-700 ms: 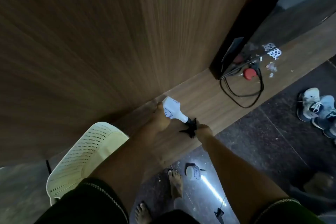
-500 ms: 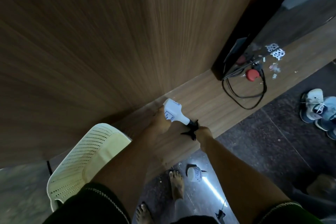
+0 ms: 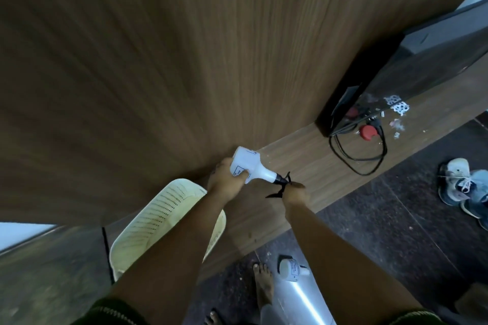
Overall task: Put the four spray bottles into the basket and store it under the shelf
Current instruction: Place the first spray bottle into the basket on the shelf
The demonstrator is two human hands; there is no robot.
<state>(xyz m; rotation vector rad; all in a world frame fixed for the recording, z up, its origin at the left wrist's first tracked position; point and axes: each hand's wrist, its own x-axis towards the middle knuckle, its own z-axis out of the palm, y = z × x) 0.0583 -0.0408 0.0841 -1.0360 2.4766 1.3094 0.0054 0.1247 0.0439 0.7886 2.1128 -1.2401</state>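
Holding one white spray bottle (image 3: 247, 163) in both hands, tipped on its side, up over the wood ledge (image 3: 303, 166) and just beside the tall wood wall (image 3: 158, 60). Left hand (image 3: 224, 179) wrapped tight round the fat white body. Right hand (image 3: 294, 192) pinching the black trigger top; hard to tell how tight, since the dark nozzle hides most of the fingers. Looks like an early step: getting this bottle ready to go into the basket. Pale yellow basket (image 3: 137, 243) sitting on the ledge too, just to the left of the bottle and closer to the body, mostly hidden under the left arm. Nothing seen inside it, though much of it is hidden. Next move, probably: swing the bottle left and down, then let go over the basket's open top. Need to lift over the rim, not bump it. Second bottle (image 3: 291, 268) lying on the dark floor below the ledge, right beside a bare foot (image 3: 262, 287). Other two bottles not in view. Plenty of open ledge to the right of the held bottle, up to the black cable (image 3: 356, 158) and red cap (image 3: 368, 132). Wall close behind, so little room to push back. Ledge edge close in front, so easy to drop things to the floor. Shoes (image 3: 464, 187) far off to the right, on the floor.
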